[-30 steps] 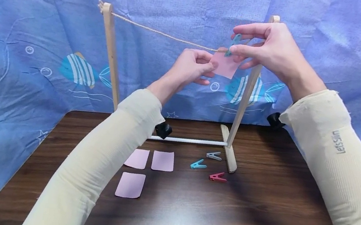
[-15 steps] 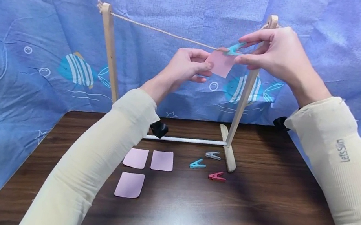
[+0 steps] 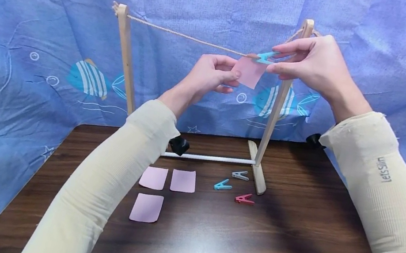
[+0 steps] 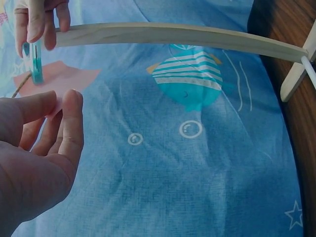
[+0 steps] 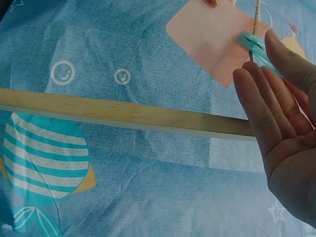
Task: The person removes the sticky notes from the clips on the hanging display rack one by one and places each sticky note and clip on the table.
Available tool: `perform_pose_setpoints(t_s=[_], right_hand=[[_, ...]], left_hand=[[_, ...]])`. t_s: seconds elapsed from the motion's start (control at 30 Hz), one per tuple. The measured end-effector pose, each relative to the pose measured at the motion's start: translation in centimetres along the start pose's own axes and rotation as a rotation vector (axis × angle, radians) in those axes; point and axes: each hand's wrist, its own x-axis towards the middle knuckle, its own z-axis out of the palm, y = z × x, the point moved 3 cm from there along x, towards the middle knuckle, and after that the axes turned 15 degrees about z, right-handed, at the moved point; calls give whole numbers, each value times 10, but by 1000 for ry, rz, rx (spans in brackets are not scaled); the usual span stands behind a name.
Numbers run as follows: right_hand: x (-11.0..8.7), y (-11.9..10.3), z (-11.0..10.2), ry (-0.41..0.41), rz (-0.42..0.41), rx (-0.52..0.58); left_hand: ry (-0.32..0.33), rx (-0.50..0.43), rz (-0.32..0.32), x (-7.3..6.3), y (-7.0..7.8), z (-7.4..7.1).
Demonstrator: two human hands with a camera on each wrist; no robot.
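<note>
A square pink paper note (image 3: 250,71) hangs at the twine line (image 3: 186,36), its top edge at the string. My left hand (image 3: 211,74) pinches the note's left side between thumb and fingers. At the upper right corner, my right hand (image 3: 310,61) pinches the handles of a light blue clothespin (image 3: 266,57), whose nose sits over the twine and the paper. In the right wrist view the clothespin (image 5: 252,43) crosses the twine (image 5: 256,19) at the paper's edge. From the left wrist camera, the note (image 4: 61,78) spreads beyond my left fingertips.
Two wooden posts (image 3: 126,55) carry the twine, joined low by a white bar (image 3: 209,158). On the dark wooden table (image 3: 246,250) lie pink notes (image 3: 183,181), plus a blue clothespin (image 3: 222,185), a grey one (image 3: 240,175) and a red one (image 3: 245,199). A blue fish-print cloth (image 3: 215,7) hangs behind.
The clothespin has swung from near upright to a flatter slant, its handles now toward the right. My right hand has shifted right and slightly down with it; my left hand still pinches the note.
</note>
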Motion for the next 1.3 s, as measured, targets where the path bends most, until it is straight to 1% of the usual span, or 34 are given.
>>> perform_pose_setpoints(t_s=[0.13,0.4,0.6,0.73,0.93,1.03,1.17,1.3], right_hand=[[1,1,0,-2,18,14],[2,4,0,-30,80,122],[3,7,-1,-41,79,158],[3,8,-1,-43,74,151],[3,8,-2,-24,69,80],[3,8,-2,-25,58,65],[2,8,-1,-22,40,73],[3,9,-1,-12,28,86]], left_hand=[[2,-4,-4,-1,1,0],[4,-5,-26,-1,3,0],[-12,-26,-47,-1,3,-1],[-40,-34,-55,-2,4,-1],[-77,-29,-70,-3,4,-2],[-89,-33,-71,-3,3,-3],[-92,-38,-70,-4,2,-3],[-98,-35,-56,-4,2,-4]])
